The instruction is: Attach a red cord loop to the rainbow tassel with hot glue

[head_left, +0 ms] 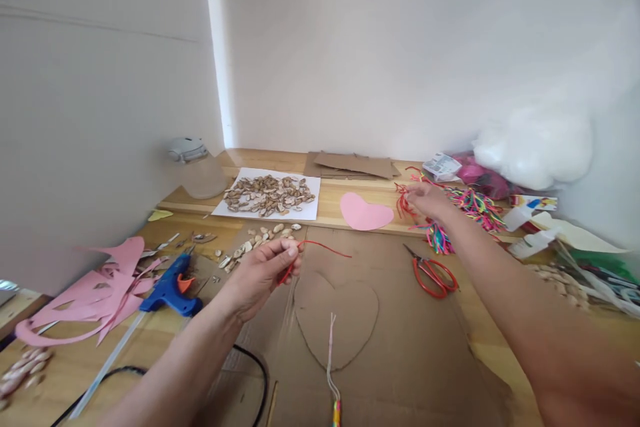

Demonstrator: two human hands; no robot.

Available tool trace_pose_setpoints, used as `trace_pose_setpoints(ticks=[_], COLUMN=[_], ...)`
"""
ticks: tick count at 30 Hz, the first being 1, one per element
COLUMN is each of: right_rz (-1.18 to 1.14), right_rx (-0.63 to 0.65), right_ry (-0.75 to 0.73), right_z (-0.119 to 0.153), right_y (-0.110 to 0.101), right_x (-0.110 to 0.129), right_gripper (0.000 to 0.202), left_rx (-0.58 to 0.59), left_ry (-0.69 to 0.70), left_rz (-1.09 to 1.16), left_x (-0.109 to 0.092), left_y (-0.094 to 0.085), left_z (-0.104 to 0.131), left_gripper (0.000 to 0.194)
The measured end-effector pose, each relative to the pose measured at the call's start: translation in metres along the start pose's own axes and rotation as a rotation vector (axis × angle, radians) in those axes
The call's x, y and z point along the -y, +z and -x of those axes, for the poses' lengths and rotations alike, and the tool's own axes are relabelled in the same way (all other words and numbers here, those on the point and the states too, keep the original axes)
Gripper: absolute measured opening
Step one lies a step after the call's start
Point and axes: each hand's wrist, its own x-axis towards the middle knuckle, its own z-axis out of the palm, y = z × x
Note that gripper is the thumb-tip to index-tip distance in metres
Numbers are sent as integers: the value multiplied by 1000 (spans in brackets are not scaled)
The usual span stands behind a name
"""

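My left hand (270,263) is closed around a thin red cord (327,250), whose free end sticks out to the right over the cardboard. Reaching far forward, my right hand (427,201) has its fingers pinched at a tangle of red cords (404,203) near the back of the table. Between the hands, a pink paper heart (366,212) lies flat. A heart-shaped outline (373,330) shows on the brown cardboard (410,360). Over its lower part lies a pale braided cord (331,347) with a brightly coloured end. Red-handled scissors (434,277) rest open below my right forearm.
Peanut shells lie on white paper (305,210); whole shells (270,235) sit before it. At left are a blue glue gun (170,290), pink paper scraps (95,290) and a plastic jar (200,177). Colourful cords (477,207), small bottles (535,242) and a white bag (537,147) stand right.
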Motion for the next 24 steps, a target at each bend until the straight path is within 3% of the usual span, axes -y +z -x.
trace_pose_setpoints(ticks=[3,4,7,11,15,18,24], right_rz=[84,92,9,-193,-229,-306,-378], right_rx=[86,161,585,826,777,743,668], right_ry=[-61,-100,-256,-198,-214,-118,-9], right_z=[39,58,120,186,209,215,229], right_y=[13,18,37,60,62,54,46], right_x=[10,14,29,42,48,49,44], right_gripper=[12,12,22,37,30,33,35], left_rx=[21,27,58,119,128,138,307], left_ry=[-18,-15,-2,11,-5,-32,-111], left_rz=[-14,-22,-59,-51,33,93,89], left_x=[1,0,0,1,3,7,18], left_y=[4,5,8,15,26,30,32], left_z=[0,0,3,10,16,20,24], left_gripper=[39,40,38,36,41,52,56])
